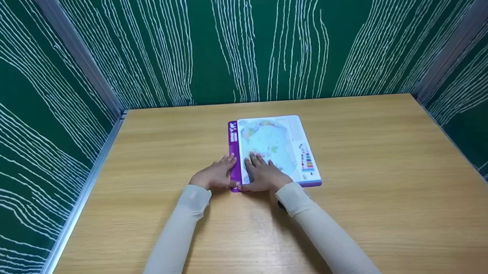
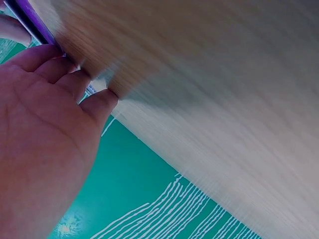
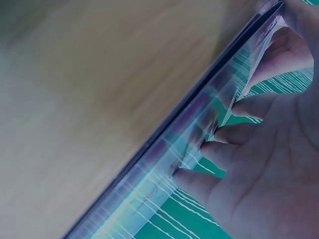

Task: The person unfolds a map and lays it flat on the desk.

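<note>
Glossy rectangular map (image 1: 280,146) beneath right hand (image 1: 265,176)

Long cream sleeves (image 1: 170,241), bare left hand (image 1: 215,174), bare right hand (image 1: 265,175), small black item (image 1: 281,205), perhaps a strap, at right cuff (image 1: 295,198)

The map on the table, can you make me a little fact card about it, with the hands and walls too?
Thing: map, mostly pale blue
Left side: purple strip with white marks
Place: on a wood-grained table
Left hand: fingers touching the purple strip
Right hand: fingers spread on the map
Sleeves: long, pale
Walls: green, white wavy lines
</note>
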`<action>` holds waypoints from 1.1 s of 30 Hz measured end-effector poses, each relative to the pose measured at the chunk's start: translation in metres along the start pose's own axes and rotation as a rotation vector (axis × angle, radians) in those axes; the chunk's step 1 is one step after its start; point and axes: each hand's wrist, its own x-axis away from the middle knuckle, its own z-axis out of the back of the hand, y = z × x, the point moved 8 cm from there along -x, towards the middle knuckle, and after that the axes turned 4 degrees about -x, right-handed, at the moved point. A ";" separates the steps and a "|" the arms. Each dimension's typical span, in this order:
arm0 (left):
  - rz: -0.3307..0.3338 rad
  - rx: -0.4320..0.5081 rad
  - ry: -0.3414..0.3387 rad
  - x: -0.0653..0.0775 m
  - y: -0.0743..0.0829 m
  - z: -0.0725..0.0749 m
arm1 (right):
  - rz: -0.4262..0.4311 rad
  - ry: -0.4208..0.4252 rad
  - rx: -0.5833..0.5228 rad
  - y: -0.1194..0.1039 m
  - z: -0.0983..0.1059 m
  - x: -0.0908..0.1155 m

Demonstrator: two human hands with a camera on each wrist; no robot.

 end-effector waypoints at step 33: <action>0.026 -0.040 0.006 0.001 0.000 0.001 | 0.005 -0.012 -0.109 0.012 0.017 0.014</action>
